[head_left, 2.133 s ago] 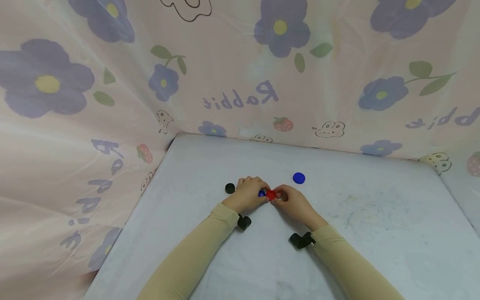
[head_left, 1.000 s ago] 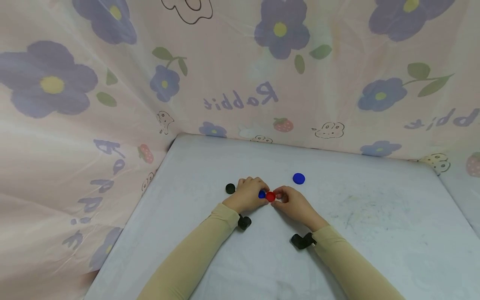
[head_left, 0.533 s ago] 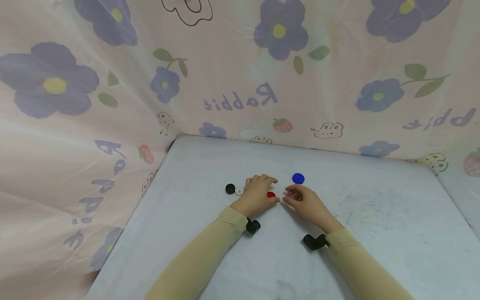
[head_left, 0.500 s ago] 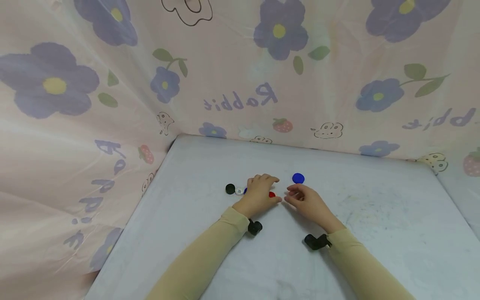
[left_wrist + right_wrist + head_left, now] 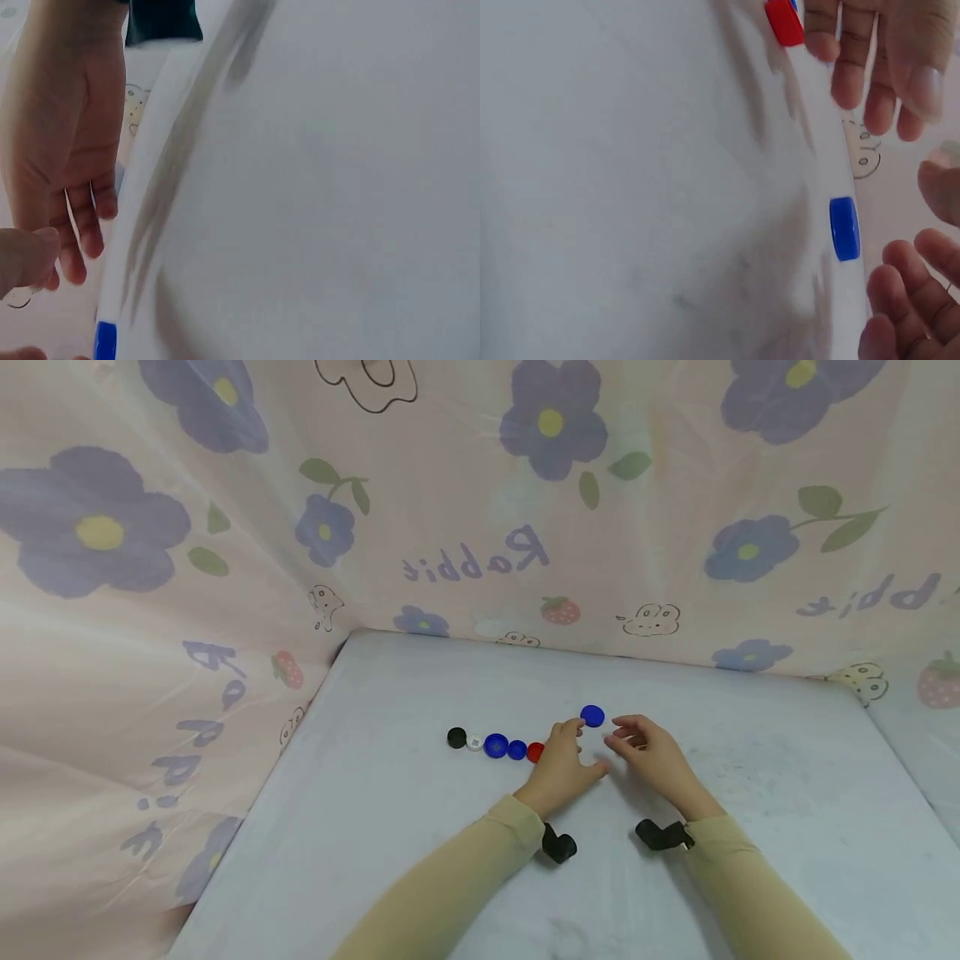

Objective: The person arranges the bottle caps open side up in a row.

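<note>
A lone blue cap is seen lying flat on the white table, apart from a row of caps. It is flanked by both hands: the left hand is held just left of it, fingers relaxed and loosely spread, nothing gripped; the right hand is held just right of it, fingers loosely curved, nothing held. Left of the blue cap, the row is formed by a red cap, two blue caps, a white cap and a black cap.

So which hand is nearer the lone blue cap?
Left. The left hand has a fingertip almost at the lone blue cap; the right hand sits slightly farther, to its right.
</note>
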Demonstrator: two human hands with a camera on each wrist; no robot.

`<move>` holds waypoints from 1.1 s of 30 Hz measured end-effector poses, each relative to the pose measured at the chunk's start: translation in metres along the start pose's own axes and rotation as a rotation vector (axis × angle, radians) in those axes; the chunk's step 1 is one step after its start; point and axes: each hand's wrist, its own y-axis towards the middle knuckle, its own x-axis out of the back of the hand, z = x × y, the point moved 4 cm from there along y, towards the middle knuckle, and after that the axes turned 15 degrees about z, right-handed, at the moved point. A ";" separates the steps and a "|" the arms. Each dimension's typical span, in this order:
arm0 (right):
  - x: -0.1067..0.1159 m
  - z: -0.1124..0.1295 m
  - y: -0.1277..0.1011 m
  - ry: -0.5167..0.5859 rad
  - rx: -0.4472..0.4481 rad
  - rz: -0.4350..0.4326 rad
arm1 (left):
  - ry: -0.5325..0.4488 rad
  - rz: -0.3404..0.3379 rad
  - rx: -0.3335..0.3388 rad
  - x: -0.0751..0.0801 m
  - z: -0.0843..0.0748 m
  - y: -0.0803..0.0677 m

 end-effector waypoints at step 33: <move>-0.003 -0.030 0.040 0.058 -0.003 0.168 | -0.270 0.083 0.144 -0.018 0.015 0.036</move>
